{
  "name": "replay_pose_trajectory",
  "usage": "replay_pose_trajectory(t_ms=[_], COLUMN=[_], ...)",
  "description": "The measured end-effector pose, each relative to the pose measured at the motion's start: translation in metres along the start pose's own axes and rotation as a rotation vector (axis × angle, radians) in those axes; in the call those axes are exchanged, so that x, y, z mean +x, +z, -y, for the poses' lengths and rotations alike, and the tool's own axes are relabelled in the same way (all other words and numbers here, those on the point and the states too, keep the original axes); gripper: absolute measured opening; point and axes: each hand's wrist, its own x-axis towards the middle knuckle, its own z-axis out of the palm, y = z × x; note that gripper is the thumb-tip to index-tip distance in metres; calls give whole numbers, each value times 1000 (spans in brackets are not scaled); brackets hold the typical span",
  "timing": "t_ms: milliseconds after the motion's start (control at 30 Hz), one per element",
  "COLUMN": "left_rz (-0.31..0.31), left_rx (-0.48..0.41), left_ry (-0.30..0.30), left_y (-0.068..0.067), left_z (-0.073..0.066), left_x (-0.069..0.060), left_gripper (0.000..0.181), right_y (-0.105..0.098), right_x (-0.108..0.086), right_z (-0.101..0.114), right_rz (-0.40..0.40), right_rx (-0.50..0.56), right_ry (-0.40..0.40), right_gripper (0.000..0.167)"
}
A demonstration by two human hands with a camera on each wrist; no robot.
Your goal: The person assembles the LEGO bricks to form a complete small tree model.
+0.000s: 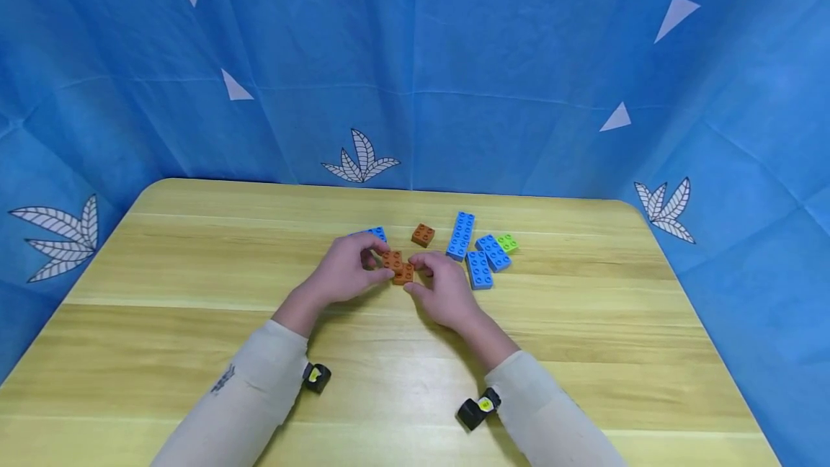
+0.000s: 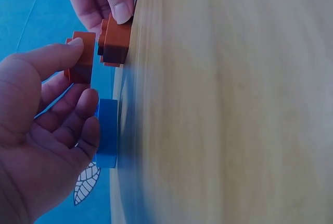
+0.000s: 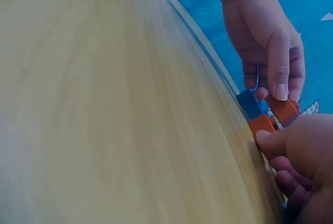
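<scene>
The wooden table (image 1: 363, 398) is spreading before you. Your left hand (image 1: 346, 270) and right hand (image 1: 447, 292) are facing each other; a long blue brick (image 1: 461, 234) is lying to their right. The left is pinching a raised brown brick (image 1: 392, 259); the right is gripping a lower brown brick (image 1: 407, 275) just beside it.

The person wore long, pale off-white sleeves, the left sleeve (image 1: 253, 380) bearing a small dark marking (image 1: 223, 378), too small to read, on its outer side, and the right sleeve (image 1: 547, 409) looking plain where it showed. Both had soft creases and ended short of the wrists, leaving the left hand (image 1: 346, 269) and right hand (image 1: 447, 290) bare, without gloves or rings. Small, blocky black devices sat at the inner side of each cuff, the left device (image 1: 320, 381) and the right device (image 1: 470, 415) both carrying a yellow-green label.
</scene>
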Motion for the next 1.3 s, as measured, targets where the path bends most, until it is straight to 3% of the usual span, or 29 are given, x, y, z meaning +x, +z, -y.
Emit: replay_pose_trajectory(t_ms=[467,900,1300], left_rz=[67,72,56], left_rx=[-13,-47,-7], left_ry=[55,59,83], left_y=[6,8,12], left_z=[-1,-5,-3], left_x=[6,6,8], left_gripper=[31,31,28], right_y=[1,0,2], right_x=[0,-1,0], right_z=[-6,-7,-11], right_rz=[-16,-22,-35], right_rx=[-5,39,17], right_ry=[-13,28,-14], right_gripper=[38,35,27])
